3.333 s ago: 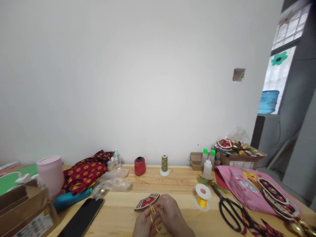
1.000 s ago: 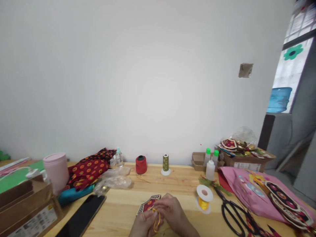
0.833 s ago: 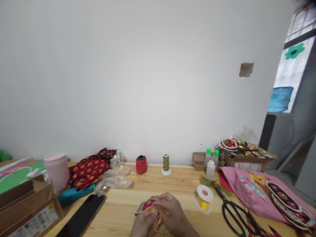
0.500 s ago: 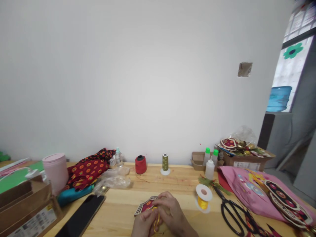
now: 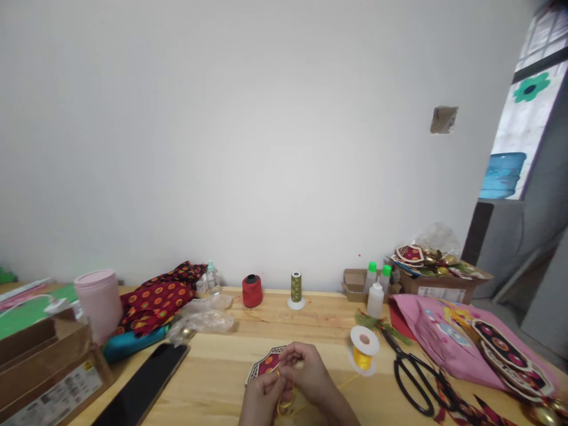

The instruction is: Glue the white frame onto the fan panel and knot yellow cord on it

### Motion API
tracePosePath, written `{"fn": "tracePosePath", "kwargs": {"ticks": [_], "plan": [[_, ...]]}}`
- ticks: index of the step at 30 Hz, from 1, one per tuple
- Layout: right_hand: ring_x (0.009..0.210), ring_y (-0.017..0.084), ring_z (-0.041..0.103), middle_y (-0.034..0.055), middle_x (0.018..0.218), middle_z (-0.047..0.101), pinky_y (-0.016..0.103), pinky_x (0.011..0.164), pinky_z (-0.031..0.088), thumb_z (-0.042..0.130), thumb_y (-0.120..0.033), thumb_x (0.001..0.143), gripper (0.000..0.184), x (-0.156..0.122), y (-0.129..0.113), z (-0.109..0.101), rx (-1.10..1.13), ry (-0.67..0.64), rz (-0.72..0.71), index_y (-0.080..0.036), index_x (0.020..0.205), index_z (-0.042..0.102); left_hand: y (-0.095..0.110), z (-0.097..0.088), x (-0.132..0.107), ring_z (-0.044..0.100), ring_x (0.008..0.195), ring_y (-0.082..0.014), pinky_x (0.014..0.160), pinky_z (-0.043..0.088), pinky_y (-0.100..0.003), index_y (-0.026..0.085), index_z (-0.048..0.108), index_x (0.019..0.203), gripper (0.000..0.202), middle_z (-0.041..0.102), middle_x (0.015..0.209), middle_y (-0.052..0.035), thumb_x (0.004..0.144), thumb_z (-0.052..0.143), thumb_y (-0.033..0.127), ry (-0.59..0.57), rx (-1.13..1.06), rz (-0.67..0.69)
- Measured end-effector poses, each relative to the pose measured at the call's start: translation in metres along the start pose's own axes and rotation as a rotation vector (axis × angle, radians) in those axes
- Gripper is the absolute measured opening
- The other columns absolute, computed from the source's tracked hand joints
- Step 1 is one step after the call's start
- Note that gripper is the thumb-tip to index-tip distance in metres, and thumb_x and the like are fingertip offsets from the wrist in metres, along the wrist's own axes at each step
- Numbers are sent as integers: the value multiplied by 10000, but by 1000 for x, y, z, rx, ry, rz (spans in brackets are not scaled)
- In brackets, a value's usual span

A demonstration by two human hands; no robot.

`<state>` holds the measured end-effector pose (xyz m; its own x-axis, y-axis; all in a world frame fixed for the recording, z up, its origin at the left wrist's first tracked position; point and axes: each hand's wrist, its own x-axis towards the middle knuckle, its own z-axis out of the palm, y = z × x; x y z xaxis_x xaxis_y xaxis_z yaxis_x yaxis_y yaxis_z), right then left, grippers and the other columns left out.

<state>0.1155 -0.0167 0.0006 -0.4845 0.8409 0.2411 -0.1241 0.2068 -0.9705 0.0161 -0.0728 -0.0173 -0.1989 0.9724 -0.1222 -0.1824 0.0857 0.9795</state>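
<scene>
My left hand [image 5: 262, 397] and my right hand [image 5: 307, 373] meet low in the middle, fingertips pinched together on a thin yellow cord [image 5: 286, 407]. A loop of the cord hangs below the fingers. Just behind the hands is a fan-shaped ornament [image 5: 261, 365] with dark red patterned fabric and a pale lattice edge, partly hidden by them. Whether the cord passes through the ornament, I cannot tell. A white spool of yellow cord [image 5: 362, 360] stands to the right, a strand running from it toward my right hand.
Black scissors [image 5: 412, 384] lie on the right near a pink bag [image 5: 444, 343]. Red [image 5: 252, 291] and green [image 5: 296, 289] thread cones stand at the back. A phone [image 5: 142, 384] and cardboard box [image 5: 53, 378] are on the left. White bottles [image 5: 375, 300] stand back right.
Both hands have shifted slightly right and the fingers have moved on the cord. The yellow loop hangs wider below them. The view has tilted a little.
</scene>
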Motion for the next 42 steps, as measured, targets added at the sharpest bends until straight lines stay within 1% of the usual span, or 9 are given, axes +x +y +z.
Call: {"fn": "tracePosePath", "kwargs": {"ticks": [3,8,14,18,22,28,36,38,42], "plan": [[530,98,521,-23,561,583,200,516,394,615,-92,540,120,4,0,0,183,28,18,-144,630,555,-3,-1,2,449,398,-72,362,293,-167,122,635,557,338,552,454,-7,518,646,458,4,-56,-30],[589,91,551,-24,620,591,210,590,427,684,-207,552,259,8,4,-7,477,179,-4,-164,680,462,-5,-6,3,446,406,-58,372,308,-157,117,636,562,279,565,479,-3,544,657,394,19,-86,1],[634,93,584,-38,662,582,211,613,463,706,-238,539,319,18,3,-19,635,455,34,-173,698,438,-3,-11,4,576,590,-142,538,418,-221,128,669,705,291,654,605,-41,497,706,328,52,-217,-23],[602,77,579,-53,626,575,180,579,468,709,-233,531,319,30,-6,-29,684,567,19,-183,705,446,-11,-13,8,613,619,-187,430,367,-198,112,636,662,340,673,637,-95,387,763,266,170,-235,-75],[603,72,581,-55,632,583,170,578,476,716,-222,514,322,44,-20,-38,710,584,-31,-182,702,458,-16,-8,9,615,560,-204,373,330,-196,104,610,641,362,664,608,-105,382,757,311,152,-238,-83],[576,66,583,-57,627,591,171,588,482,730,-201,482,350,61,-30,-48,773,633,-117,-177,670,437,-19,3,9,466,372,-76,363,289,-182,92,572,474,311,546,417,-1,414,732,352,39,-204,-63],[595,59,575,-67,625,568,168,617,484,726,-204,488,321,56,-31,-51,805,692,-148,-182,646,447,-14,5,7,447,360,-75,371,292,-193,93,567,448,328,550,400,-9,399,729,373,50,-120,-68],[585,62,570,-63,622,564,174,607,485,728,-199,487,316,51,-34,-50,806,665,-134,-180,649,457,-10,4,6,456,364,-73,378,301,-187,91,571,470,325,562,414,-12,405,733,366,21,-143,-82],[566,58,559,-58,640,556,178,598,476,714,-192,519,287,31,-46,-39,768,460,-63,-176,683,479,1,3,4,478,391,-64,383,305,-161,88,590,551,305,577,464,-31,522,686,376,-177,-333,-250]]}}
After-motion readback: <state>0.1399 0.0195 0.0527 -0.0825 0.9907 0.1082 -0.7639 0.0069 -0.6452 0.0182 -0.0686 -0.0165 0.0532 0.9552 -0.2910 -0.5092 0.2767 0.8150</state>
